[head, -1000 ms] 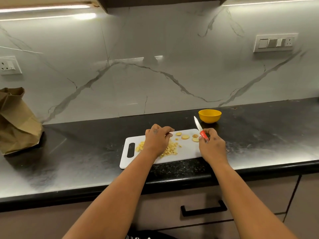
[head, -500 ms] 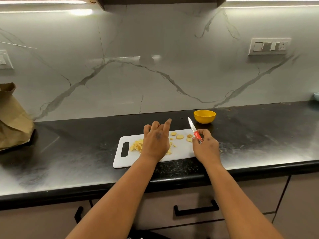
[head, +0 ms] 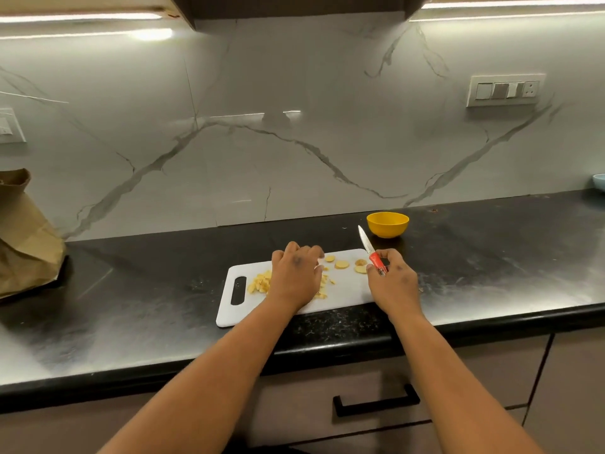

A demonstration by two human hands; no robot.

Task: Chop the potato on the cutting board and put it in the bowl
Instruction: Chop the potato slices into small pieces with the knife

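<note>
A white cutting board (head: pixel 347 286) lies on the black counter (head: pixel 147 290). On its left part is a pile of chopped potato pieces (head: pixel 260 283), and a few round potato slices (head: pixel 341 264) lie near its far right. My left hand (head: pixel 294 276) is over the middle of the board, fingers bent down beside the slices; what lies under the fingers is hidden. My right hand (head: pixel 394 283) grips a red-handled knife (head: pixel 365 239) at the board's right end, blade pointing up and away. A yellow bowl (head: pixel 387 224) stands just behind the board's right corner.
A brown paper bag (head: pixel 26 237) stands at the far left of the counter. The edge of a pale blue bowl (head: pixel 599 181) shows at the far right. The marble wall carries a switch plate (head: pixel 505 90). A drawer with a black handle (head: pixel 376 401) is below the counter.
My left hand's fingers, stretched out half a second ago, have curled down onto the board near the slices. The right hand keeps the knife raised in about the same place.
</note>
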